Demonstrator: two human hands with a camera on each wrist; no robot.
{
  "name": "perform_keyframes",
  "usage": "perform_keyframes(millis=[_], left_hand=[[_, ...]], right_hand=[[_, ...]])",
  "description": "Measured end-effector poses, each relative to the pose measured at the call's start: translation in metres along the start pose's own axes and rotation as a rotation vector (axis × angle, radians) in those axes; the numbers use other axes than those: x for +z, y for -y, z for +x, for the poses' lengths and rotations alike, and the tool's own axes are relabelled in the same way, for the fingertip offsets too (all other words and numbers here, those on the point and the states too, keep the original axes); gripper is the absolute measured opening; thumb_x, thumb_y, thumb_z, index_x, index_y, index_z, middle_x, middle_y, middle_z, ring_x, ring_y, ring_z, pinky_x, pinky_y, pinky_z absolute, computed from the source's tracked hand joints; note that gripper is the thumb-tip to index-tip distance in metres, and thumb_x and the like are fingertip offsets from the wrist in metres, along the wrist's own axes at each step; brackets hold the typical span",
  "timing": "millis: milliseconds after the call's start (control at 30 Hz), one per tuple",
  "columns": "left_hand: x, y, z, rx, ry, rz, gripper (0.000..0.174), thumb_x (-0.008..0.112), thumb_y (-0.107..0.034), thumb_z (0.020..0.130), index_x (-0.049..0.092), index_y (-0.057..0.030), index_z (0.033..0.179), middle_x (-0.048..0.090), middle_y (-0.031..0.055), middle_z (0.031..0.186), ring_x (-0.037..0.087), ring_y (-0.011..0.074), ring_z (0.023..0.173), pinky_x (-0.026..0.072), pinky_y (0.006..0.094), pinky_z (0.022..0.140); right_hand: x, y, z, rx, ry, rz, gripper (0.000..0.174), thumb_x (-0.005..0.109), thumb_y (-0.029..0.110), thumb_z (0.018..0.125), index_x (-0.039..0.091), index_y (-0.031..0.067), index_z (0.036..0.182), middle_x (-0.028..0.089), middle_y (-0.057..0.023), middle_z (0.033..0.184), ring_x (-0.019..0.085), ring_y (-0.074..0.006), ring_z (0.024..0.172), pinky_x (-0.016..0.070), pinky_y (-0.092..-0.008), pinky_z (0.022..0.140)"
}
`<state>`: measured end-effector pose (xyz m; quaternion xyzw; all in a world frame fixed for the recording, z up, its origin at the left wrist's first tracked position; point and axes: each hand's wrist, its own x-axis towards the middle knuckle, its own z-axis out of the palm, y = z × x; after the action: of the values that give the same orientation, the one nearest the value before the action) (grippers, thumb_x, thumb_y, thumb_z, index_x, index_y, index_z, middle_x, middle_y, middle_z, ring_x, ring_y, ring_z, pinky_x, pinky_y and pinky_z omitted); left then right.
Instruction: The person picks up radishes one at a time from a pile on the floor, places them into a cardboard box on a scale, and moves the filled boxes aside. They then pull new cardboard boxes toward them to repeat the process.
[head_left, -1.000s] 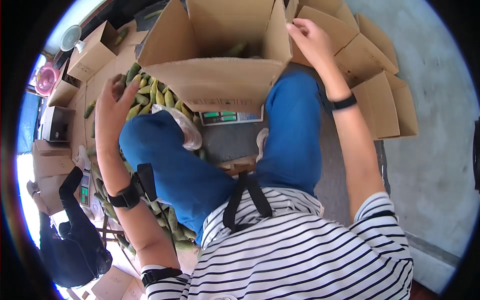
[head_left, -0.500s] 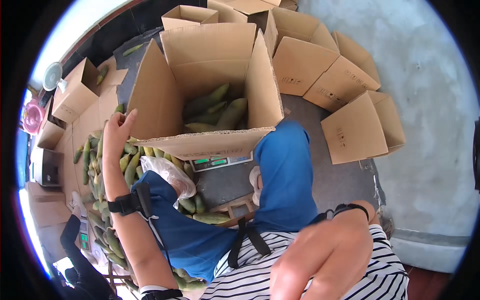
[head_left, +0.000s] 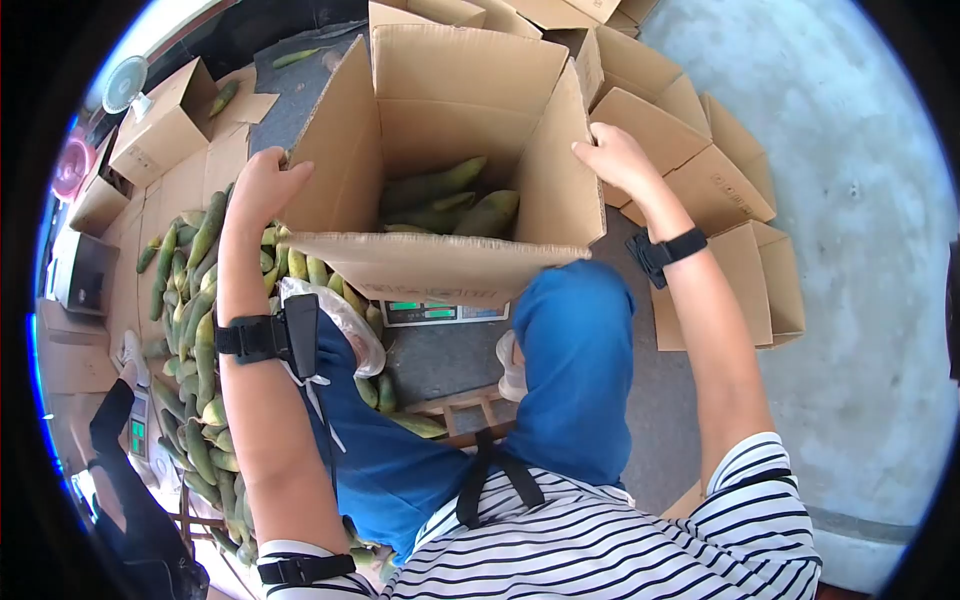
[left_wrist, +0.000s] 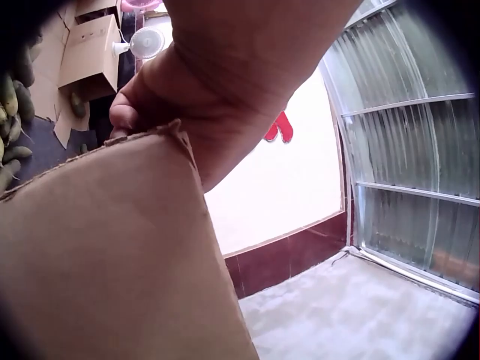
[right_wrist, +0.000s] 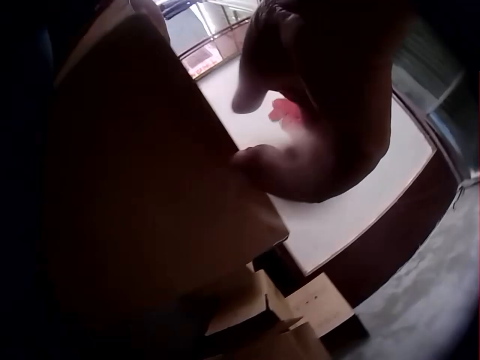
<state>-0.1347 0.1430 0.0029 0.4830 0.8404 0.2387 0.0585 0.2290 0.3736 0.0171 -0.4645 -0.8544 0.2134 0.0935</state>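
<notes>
An open cardboard box (head_left: pixel 440 265) stands before the knees with several long green vegetables (head_left: pixel 435 185) inside. My left hand (head_left: pixel 262 192) grips its left flap at the top edge; in the left wrist view that hand (left_wrist: pixel 232 82) bends over the cardboard (left_wrist: pixel 120 240), partly hiding its fingers. Over at the right flap is my right hand (head_left: pixel 622 162), its thumb reaching across the edge. The right wrist view has this hand (right_wrist: pixel 322 112) with one digit touching the cardboard (right_wrist: pixel 157 165) and a gap between its digits. A scale (head_left: pixel 440 312) shows under the box's near side.
Many green and yellowish vegetables (head_left: pixel 205 345) lie at the left, beside a clear plastic bag (head_left: pixel 365 345). Open cartons (head_left: pixel 715 280) line the right side. Far left are another person's dark sleeve (head_left: pixel 115 425), a second scale (head_left: pixel 138 425) and a fan (head_left: pixel 125 85).
My right hand, low in front of the striped shirt half a second ago, is now up at the right flap. The left hand stays at the left flap. The head view has shifted.
</notes>
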Motion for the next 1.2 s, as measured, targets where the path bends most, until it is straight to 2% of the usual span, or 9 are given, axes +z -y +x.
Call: perform_keyframes(millis=[67,233,433,567,733,833,1067,1133,1200], left_hand=[[0.002,-0.002,0.006,-0.026,0.028,-0.027,0.043,0.065,-0.036,0.074,0.059,0.0067,0.077,0.061,0.0224,0.070,0.062,0.0328,0.067,0.0472,0.0411,0.064],[0.000,-0.005,0.017,-0.066,0.117,-0.056,0.042,0.066,-0.036,0.076,0.061,0.0061,0.079,0.062,0.0184,0.069,0.063,0.0273,0.066,0.0471,0.0397,0.063],[0.006,-0.006,0.023,-0.021,0.197,-0.138,0.039,0.066,-0.034,0.078,0.061,0.0053,0.078,0.061,0.0134,0.065,0.059,0.0211,0.062,0.0454,0.0356,0.059],[0.016,0.002,0.029,-0.018,0.249,-0.302,0.033,0.065,-0.028,0.080,0.062,0.0044,0.079,0.061,0.0071,0.065,0.057,0.0139,0.061,0.0437,0.0315,0.057],[0.023,-0.024,0.024,0.022,0.372,-0.575,0.022,0.060,-0.018,0.085,0.064,0.0030,0.089,0.061,0.0006,0.071,0.055,0.0077,0.061,0.0415,0.0257,0.054],[0.008,-0.074,0.000,0.065,0.440,-0.609,0.017,0.059,-0.013,0.085,0.064,0.0021,0.090,0.059,-0.0019,0.069,0.052,0.0045,0.059,0.0383,0.0225,0.052],[0.015,-0.185,-0.053,0.300,0.568,-0.509,0.012,0.058,-0.009,0.085,0.065,0.0001,0.088,0.054,-0.0038,0.064,0.047,0.0022,0.057,0.0356,0.0207,0.051],[0.035,-0.229,-0.077,0.403,0.648,-0.380,0.013,0.059,-0.010,0.083,0.064,0.0012,0.087,0.053,0.0002,0.060,0.047,0.0052,0.057,0.0380,0.0254,0.051],[0.062,-0.270,-0.117,0.608,0.593,-0.414,0.017,0.060,-0.013,0.080,0.060,0.0030,0.083,0.057,0.0156,0.064,0.054,0.0237,0.059,0.0424,0.0399,0.057]], right_hand=[[0.000,-0.007,0.006,-0.072,-0.069,-0.196,0.038,0.056,0.032,0.082,0.060,-0.0051,0.087,0.064,-0.0183,0.079,0.064,-0.0278,0.072,0.0501,-0.0402,0.067],[-0.016,0.005,-0.002,0.141,0.126,0.134,0.033,0.057,0.026,0.080,0.060,-0.0066,0.086,0.064,-0.0151,0.074,0.063,-0.0229,0.060,0.0487,-0.0362,0.051],[-0.016,-0.008,-0.001,0.205,0.213,0.332,0.032,0.059,0.026,0.077,0.060,-0.0062,0.080,0.060,-0.0104,0.065,0.057,-0.0191,0.050,0.0457,-0.0331,0.048],[-0.015,-0.014,0.015,0.133,0.249,0.147,0.030,0.062,0.029,0.081,0.061,-0.0011,0.076,0.055,-0.0038,0.059,0.048,-0.0127,0.046,0.0372,-0.0286,0.042],[-0.016,-0.039,-0.012,0.244,0.174,0.320,0.023,0.066,0.022,0.080,0.058,0.0033,0.070,0.050,-0.0016,0.054,0.044,-0.0110,0.043,0.0337,-0.0291,0.039],[-0.018,-0.072,-0.053,0.257,0.071,0.410,0.022,0.067,0.020,0.074,0.060,-0.0006,0.068,0.055,-0.0082,0.053,0.051,-0.0167,0.043,0.0398,-0.0333,0.042],[-0.032,-0.136,-0.237,0.413,-0.109,0.517,0.027,0.067,0.026,0.084,0.061,0.0015,0.073,0.052,0.0006,0.058,0.046,-0.0077,0.047,0.0362,-0.0265,0.041],[-0.030,-0.158,-0.303,0.475,-0.216,0.546,0.027,0.065,0.026,0.084,0.063,-0.0010,0.077,0.056,-0.0036,0.059,0.051,-0.0104,0.049,0.0407,-0.0281,0.045],[-0.022,-0.177,-0.372,0.508,-0.346,0.517,0.027,0.063,0.024,0.084,0.064,-0.0028,0.081,0.059,-0.0061,0.061,0.054,-0.0119,0.052,0.0442,-0.0292,0.049]])
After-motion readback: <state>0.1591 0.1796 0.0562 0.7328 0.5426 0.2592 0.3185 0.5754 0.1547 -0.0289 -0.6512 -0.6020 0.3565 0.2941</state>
